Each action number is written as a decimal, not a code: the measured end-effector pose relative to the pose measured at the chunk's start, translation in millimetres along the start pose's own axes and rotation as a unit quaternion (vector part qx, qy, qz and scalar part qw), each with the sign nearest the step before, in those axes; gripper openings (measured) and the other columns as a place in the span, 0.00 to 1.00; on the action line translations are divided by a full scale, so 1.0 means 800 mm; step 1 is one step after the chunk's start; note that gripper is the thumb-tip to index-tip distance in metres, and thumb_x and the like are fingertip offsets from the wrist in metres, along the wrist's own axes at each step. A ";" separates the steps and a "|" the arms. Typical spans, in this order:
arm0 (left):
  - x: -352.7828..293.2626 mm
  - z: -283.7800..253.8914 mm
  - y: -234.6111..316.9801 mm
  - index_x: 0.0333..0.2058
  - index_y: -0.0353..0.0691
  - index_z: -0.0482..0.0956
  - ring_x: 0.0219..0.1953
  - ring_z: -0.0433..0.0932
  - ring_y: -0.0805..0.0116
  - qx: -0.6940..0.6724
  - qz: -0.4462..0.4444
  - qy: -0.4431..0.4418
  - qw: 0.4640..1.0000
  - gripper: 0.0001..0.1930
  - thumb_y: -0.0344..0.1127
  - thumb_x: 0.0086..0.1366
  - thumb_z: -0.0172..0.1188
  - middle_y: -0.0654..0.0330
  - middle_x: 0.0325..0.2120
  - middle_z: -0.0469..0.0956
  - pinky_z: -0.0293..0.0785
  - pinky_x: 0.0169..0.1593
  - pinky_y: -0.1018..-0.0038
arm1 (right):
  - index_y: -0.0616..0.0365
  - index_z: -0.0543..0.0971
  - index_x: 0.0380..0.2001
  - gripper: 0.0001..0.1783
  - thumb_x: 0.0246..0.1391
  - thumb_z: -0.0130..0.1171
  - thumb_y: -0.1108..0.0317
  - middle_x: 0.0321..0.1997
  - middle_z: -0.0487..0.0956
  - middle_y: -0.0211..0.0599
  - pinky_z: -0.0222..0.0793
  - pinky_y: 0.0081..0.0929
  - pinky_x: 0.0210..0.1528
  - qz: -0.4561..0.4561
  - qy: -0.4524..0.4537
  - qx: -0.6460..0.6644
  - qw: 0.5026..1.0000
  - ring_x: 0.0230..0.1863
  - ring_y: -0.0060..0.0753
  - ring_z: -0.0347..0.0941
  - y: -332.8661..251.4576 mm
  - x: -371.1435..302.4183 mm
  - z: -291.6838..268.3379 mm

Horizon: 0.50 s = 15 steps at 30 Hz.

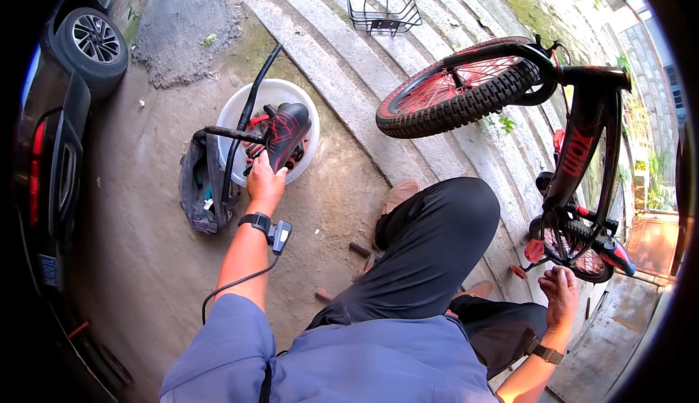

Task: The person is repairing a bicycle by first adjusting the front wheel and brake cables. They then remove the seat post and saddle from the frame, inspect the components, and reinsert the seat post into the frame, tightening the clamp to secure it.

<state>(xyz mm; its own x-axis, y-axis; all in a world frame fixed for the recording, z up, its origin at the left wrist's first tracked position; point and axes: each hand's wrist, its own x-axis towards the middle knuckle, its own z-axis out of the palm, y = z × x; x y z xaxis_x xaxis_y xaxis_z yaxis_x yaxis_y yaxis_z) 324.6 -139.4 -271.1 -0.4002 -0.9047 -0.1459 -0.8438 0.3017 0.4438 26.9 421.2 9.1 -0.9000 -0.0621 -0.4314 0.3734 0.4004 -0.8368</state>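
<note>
My left hand (266, 182) reaches forward and grips a black bicycle saddle with red trim (287, 131), held over a white plastic basin (281, 91) that holds red and black bike parts. A long black tube (247, 109) leans across the basin. My right hand (561, 295) hangs open low at the right, fingers apart, just below the pedal and crank area (582, 246) of an upturned black and red bicycle (582, 141). Its knobby front wheel (459, 96) sticks out to the left above my knee.
A dark tool bag (200, 188) lies beside the basin. A black wire basket (383, 6) sits on concrete steps at the top. A dark car with a wheel (93, 39) stands at the left. Small bits of brick lie on the dirt ground near my shoe (397, 198).
</note>
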 end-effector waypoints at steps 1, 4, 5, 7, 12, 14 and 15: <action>0.002 0.004 -0.001 0.61 0.35 0.68 0.54 0.75 0.43 -0.004 -0.001 -0.004 1.000 0.38 0.40 0.52 0.73 0.43 0.53 0.74 0.73 0.57 0.56 | 0.57 0.77 0.45 0.12 0.67 0.56 0.60 0.39 0.83 0.38 0.79 0.26 0.39 0.002 -0.003 -0.002 1.000 0.34 0.31 0.83 -0.003 0.001 0.003; 0.010 0.017 -0.003 0.60 0.35 0.68 0.54 0.75 0.43 -0.007 -0.006 -0.006 1.000 0.38 0.40 0.53 0.73 0.43 0.53 0.74 0.73 0.57 0.56 | 0.57 0.77 0.45 0.12 0.67 0.56 0.60 0.39 0.82 0.39 0.79 0.26 0.40 0.009 -0.013 -0.010 1.000 0.35 0.32 0.83 -0.011 -0.005 0.017; 0.014 0.023 -0.006 0.60 0.35 0.68 0.55 0.75 0.43 -0.004 -0.008 0.000 1.000 0.38 0.40 0.53 0.73 0.43 0.54 0.74 0.73 0.57 0.56 | 0.58 0.77 0.45 0.12 0.67 0.56 0.60 0.39 0.82 0.39 0.79 0.25 0.41 0.011 -0.018 -0.015 1.000 0.35 0.32 0.83 -0.014 -0.006 0.024; 0.023 0.037 -0.021 0.60 0.35 0.68 0.56 0.74 0.43 0.020 -0.004 0.002 1.000 0.38 0.42 0.53 0.72 0.42 0.53 0.75 0.72 0.58 0.56 | 0.60 0.76 0.45 0.13 0.67 0.57 0.61 0.38 0.82 0.39 0.79 0.25 0.43 0.013 -0.028 -0.019 0.999 0.37 0.32 0.83 -0.020 -0.009 0.038; 0.031 0.051 -0.065 0.65 0.32 0.62 0.61 0.70 0.41 -0.059 0.033 -0.008 0.998 0.42 0.38 0.54 0.72 0.38 0.57 0.72 0.65 0.64 0.57 | 0.61 0.77 0.45 0.13 0.66 0.57 0.62 0.38 0.82 0.39 0.78 0.28 0.46 0.020 -0.049 -0.028 0.998 0.39 0.31 0.82 -0.027 -0.004 0.055; 0.029 0.050 -0.059 0.63 0.31 0.65 0.61 0.70 0.43 -0.069 0.014 -0.019 0.997 0.38 0.34 0.54 0.70 0.40 0.59 0.71 0.64 0.66 0.58 | 0.61 0.77 0.45 0.13 0.66 0.58 0.61 0.37 0.82 0.37 0.77 0.28 0.46 0.016 -0.047 -0.012 0.999 0.39 0.30 0.81 -0.023 -0.004 0.051; 0.029 0.053 -0.067 0.62 0.31 0.66 0.60 0.71 0.45 -0.080 0.016 -0.005 0.997 0.36 0.32 0.55 0.67 0.40 0.57 0.72 0.66 0.65 0.58 | 0.60 0.78 0.45 0.14 0.65 0.59 0.61 0.36 0.82 0.35 0.76 0.28 0.46 0.011 -0.050 0.002 0.999 0.39 0.30 0.81 -0.021 -0.006 0.048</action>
<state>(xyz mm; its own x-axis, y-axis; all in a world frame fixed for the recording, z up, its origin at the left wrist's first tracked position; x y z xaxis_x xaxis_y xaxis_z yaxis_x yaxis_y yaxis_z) 345.1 -164.0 -335.3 -0.4314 -0.8915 -0.1381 -0.7626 0.2786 0.5838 33.4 379.7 12.6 -0.8645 -0.1441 -0.4816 0.3948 0.3984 -0.8279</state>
